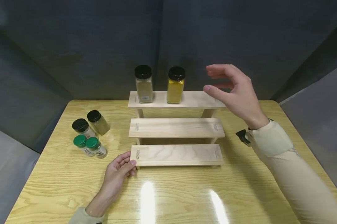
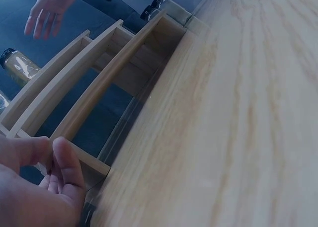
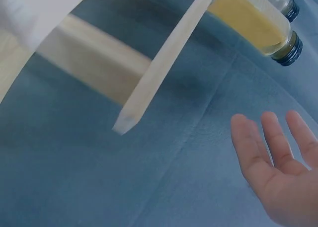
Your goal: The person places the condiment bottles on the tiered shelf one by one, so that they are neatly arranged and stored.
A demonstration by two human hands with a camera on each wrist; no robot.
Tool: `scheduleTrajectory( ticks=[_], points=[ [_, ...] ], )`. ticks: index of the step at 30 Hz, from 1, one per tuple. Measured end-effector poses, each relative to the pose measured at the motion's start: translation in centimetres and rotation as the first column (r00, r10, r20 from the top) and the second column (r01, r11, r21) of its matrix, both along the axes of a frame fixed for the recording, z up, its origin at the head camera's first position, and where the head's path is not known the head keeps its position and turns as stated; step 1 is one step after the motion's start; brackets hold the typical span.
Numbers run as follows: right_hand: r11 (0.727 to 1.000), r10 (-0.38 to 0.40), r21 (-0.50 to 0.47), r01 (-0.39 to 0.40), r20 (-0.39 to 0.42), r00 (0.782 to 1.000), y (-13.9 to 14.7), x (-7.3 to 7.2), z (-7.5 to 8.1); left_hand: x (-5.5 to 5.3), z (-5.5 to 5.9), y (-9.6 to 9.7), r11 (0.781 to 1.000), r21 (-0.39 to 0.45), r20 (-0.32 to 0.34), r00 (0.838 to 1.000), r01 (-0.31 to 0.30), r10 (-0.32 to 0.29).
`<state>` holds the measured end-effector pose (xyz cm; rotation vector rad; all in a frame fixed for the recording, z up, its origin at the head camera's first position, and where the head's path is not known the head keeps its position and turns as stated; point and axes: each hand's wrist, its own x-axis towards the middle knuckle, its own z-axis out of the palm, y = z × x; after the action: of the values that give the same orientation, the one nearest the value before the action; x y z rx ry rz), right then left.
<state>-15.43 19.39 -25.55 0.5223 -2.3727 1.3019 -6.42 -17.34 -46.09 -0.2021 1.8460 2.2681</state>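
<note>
A three-step wooden shelf rack stands on the table. My left hand grips the left end of its lowest step, the thumb lying on top and the other fingers at the side and beneath. On the top step are a black-capped jar of greyish-tan powder and, right of it, a black-capped jar of yellow powder. My right hand hovers over the top step's right end, apart from the yellow jar, its fingers spread and holding nothing. Its loosely bent fingers also show in the right wrist view.
Left of the rack, two black-capped jars and two green-capped bottles stand close together on the wooden table. Dark cloth hangs behind. In the left wrist view, more jars appear beyond the rack's far end.
</note>
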Motion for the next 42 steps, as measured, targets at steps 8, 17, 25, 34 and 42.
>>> scheduleTrajectory(
  ticks=[8, 17, 25, 34, 42],
  points=[
    [0.998, -0.064, 0.008, 0.064, 0.001, 0.998, 2.7, 1.2, -0.7, -0.1, -0.1, 0.0, 1.000, 0.014, 0.022, 1.000, -0.001, 0.000],
    [0.989, -0.147, 0.022, 0.147, 0.042, 0.988, 6.0, 2.4, -1.9, -0.1, -0.1, 0.2, 1.000, 0.022, 0.027, 1.000, 0.005, -0.006],
    [0.977, -0.210, 0.039, 0.208, 0.066, 0.976, 8.8, 3.8, -2.9, 0.0, 0.0, 0.1, 1.000, 0.021, 0.032, 0.999, 0.006, -0.006],
    [0.959, -0.277, 0.088, 0.268, 0.113, 0.954, 11.7, 5.6, -4.5, 0.2, 0.1, 0.1, 1.000, 0.026, 0.038, 0.999, -0.002, 0.001],
    [0.934, -0.354, 0.121, 0.336, 0.175, 0.919, 14.0, 7.0, -5.9, 0.2, 0.1, 0.1, 0.999, 0.032, 0.033, 0.999, -0.003, 0.002]
  ],
)
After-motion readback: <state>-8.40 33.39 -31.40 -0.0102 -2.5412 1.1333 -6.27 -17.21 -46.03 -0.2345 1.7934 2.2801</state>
